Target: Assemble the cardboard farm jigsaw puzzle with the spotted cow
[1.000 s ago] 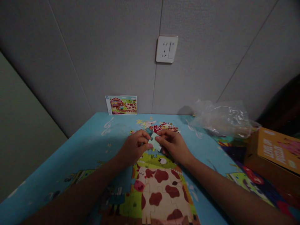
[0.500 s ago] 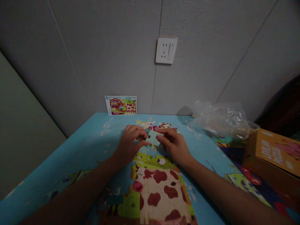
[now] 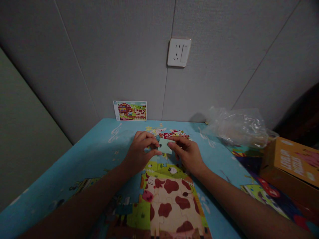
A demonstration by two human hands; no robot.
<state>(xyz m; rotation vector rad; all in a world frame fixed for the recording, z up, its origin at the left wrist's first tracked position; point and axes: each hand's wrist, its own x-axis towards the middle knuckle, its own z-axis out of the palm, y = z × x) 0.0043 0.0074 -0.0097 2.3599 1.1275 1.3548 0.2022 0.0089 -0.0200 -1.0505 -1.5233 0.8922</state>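
A pale blue-green puzzle piece (image 3: 164,146) is pinched between my left hand (image 3: 141,151) and my right hand (image 3: 188,153), both closed on its edges just above the table. Under them lies a partly joined farm jigsaw (image 3: 169,199) showing a brown-spotted cow, green grass and a small sheep. A few more joined pieces with a red barn (image 3: 175,134) lie just beyond my fingers. The piece's printed face is turned away from me.
A small reference picture card (image 3: 130,110) leans on the grey wall at the table's back edge. A crumpled clear plastic bag (image 3: 236,127) lies back right, an orange puzzle box (image 3: 291,162) at the right. A wall socket (image 3: 178,52) sits above. The table wears a blue patterned cover (image 3: 94,149).
Both hands have carried the piece slightly away from me, toward the barn pieces, and turned it a little. The camera view shifted slightly.
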